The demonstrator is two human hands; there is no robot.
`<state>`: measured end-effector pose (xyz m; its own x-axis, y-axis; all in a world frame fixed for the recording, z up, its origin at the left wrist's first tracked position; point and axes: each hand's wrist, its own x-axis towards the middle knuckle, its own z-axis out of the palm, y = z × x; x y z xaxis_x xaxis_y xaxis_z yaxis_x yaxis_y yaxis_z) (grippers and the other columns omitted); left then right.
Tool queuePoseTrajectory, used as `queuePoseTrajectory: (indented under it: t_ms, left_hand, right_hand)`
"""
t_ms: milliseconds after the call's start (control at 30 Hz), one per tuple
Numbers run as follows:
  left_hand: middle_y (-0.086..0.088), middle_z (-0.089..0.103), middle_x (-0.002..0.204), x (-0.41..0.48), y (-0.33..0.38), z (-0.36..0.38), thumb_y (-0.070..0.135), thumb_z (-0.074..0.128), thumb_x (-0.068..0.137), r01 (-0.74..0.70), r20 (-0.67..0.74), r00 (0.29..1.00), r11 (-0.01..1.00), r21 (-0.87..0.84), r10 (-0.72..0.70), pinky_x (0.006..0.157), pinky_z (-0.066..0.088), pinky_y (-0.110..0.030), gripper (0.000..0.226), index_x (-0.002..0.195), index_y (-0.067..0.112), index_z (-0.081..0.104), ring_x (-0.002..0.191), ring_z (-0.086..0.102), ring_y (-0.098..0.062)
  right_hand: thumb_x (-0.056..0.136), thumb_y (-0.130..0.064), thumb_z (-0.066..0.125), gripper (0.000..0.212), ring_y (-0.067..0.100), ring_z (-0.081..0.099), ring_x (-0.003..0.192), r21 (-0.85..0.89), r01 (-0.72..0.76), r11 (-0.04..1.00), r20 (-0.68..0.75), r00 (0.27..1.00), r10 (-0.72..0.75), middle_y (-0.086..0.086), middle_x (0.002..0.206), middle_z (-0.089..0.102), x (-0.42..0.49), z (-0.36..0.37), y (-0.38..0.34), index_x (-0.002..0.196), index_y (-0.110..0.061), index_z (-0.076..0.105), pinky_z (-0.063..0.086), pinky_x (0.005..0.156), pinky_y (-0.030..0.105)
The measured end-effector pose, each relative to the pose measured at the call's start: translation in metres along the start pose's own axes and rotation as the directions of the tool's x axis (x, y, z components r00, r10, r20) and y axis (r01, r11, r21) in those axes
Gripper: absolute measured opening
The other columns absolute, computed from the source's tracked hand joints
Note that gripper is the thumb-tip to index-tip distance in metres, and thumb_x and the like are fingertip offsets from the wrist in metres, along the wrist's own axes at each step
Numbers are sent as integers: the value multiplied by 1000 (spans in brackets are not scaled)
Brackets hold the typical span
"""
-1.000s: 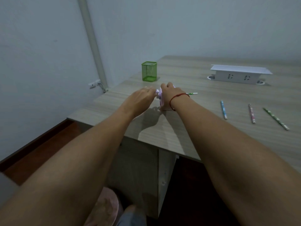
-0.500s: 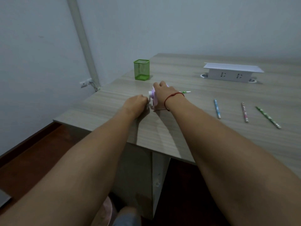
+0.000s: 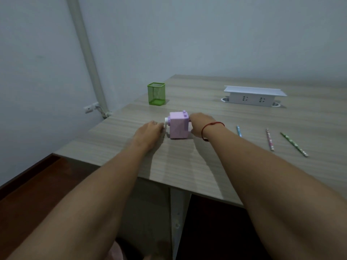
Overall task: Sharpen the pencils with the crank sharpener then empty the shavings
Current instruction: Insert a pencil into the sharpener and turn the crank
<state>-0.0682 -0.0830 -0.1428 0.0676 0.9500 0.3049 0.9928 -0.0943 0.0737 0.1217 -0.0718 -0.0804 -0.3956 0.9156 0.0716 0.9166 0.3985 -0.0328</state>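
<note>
Sharpening step: the left hand (image 3: pixel 149 130) pinches the crank (image 3: pixel 166 125) of the sharpener (image 3: pixel 178 126). The right hand (image 3: pixel 200 126) hides its grip. Next comes steady turning.

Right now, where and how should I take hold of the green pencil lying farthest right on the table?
Pinch the green pencil at mid-shaft, coming down from above with the right hand, which is nearer. It lies flat and slanted on the table, with bare wood on both long sides and the pink pencil apart from it, so fingers can close across the thin shaft.
</note>
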Motion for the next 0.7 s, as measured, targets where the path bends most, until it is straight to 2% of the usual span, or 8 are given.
queuePoseTrajectory:
  t_ms: [33,133,200,233,300,333,467,700]
  left_hand:
    - [-12,59,114,0,1,-3,21,49,93,-10,-14,1000,1000,-7,9,82,46,-40,24,114,14,56,106,57,-32]
    - [-14,56,129,2,12,-20,22,53,91,-14,-114,993,989,-144,-3,92,43,-41,40,130,13,48,118,52,-33]
    - [-17,55,133,8,26,-32,21,40,97,-12,-213,976,972,-233,-39,94,42,-40,41,136,11,44,119,52,-33]
    - [-19,58,127,14,33,-35,22,35,99,-16,-237,970,959,-283,-54,90,43,-40,36,130,10,49,114,55,-34]
    - [-23,63,110,20,47,-35,21,32,100,-6,-192,979,926,-378,-72,79,41,-37,31,103,6,59,102,58,-36]
    - [-24,63,108,22,53,-32,21,32,101,15,-152,985,911,-412,-85,77,39,-36,33,97,3,59,101,58,-35]
    - [-18,58,111,26,59,-15,25,30,99,111,-143,969,875,-471,-200,80,40,-35,35,101,8,60,101,55,-33]
    - [-16,58,109,31,52,-13,24,30,99,73,-124,982,890,-449,-143,85,44,-39,34,104,9,60,101,53,-30]
  right_hand:
    - [100,-15,45,44,32,52,126,-20,4,1000,-8,1000,-4,15,139,51,-3,-2,0,144,-14,40,43,100,36]
    - [104,-15,31,39,32,54,123,-54,47,997,-74,996,-51,18,137,53,-8,-7,-2,140,-12,45,43,97,36]
    - [104,-13,30,37,33,55,122,-72,42,996,-97,994,-49,19,135,53,-7,-8,-5,136,-9,48,43,96,36]
    - [103,-11,32,36,33,55,122,-80,34,996,-102,994,-43,20,135,53,-6,-8,-6,134,-8,50,44,96,36]
    - [101,-7,34,35,34,55,121,-94,24,995,-115,993,-35,19,134,54,-3,-6,-7,131,-7,53,45,96,37]
    - [101,-6,34,35,34,56,121,-103,20,994,-120,992,-33,19,133,55,-2,-4,-7,130,-6,54,45,96,37]
    - [102,-9,35,33,36,58,117,-170,38,985,-150,987,-64,18,128,58,-2,-1,-2,125,-7,58,46,92,38]
    - [100,-5,42,30,38,57,118,-269,76,960,-172,977,-126,20,128,57,-8,-5,3,125,-2,58,46,91,40]
